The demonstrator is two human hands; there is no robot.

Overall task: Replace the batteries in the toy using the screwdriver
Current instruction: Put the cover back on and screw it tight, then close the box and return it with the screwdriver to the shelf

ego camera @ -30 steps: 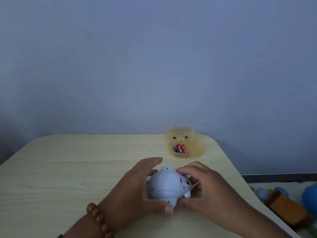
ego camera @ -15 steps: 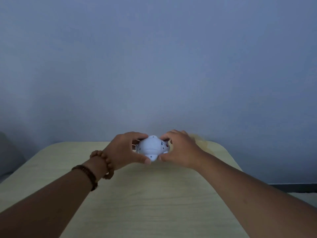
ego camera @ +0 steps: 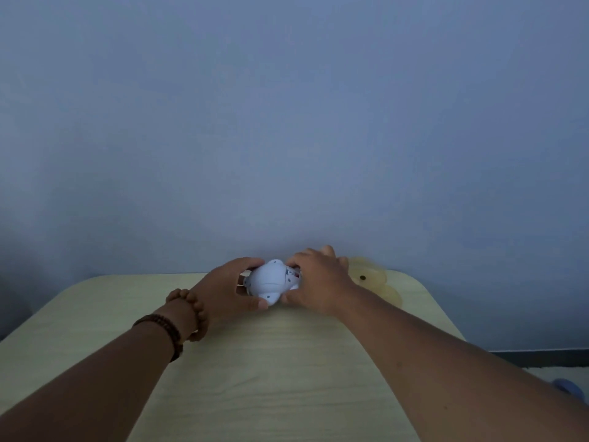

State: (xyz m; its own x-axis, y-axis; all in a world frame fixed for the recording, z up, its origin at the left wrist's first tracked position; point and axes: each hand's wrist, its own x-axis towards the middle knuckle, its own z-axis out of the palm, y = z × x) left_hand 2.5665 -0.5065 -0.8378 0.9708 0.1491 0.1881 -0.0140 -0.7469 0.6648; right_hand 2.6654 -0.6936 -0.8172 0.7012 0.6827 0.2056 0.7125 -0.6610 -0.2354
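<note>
A small white rounded toy (ego camera: 269, 280) with dark dots sits near the far edge of the light wooden table (ego camera: 255, 378). My left hand (ego camera: 224, 290) grips its left side, thumb in front. My right hand (ego camera: 314, 282) grips its right side, where a bit of red shows in an opening. Behind my right hand lies a translucent yellow bear-shaped container (ego camera: 373, 279), mostly hidden; the batteries inside it are covered. No screwdriver is in view.
A plain blue-grey wall rises right behind the table. My left wrist wears two bead bracelets (ego camera: 178, 323). A blue object (ego camera: 569, 387) lies on the floor at the right, past the table's rounded corner.
My view has tilted upward and both arms have stretched out, carrying the toy away from me toward the far edge, next to the yellow container. Both hands still hold the toy.
</note>
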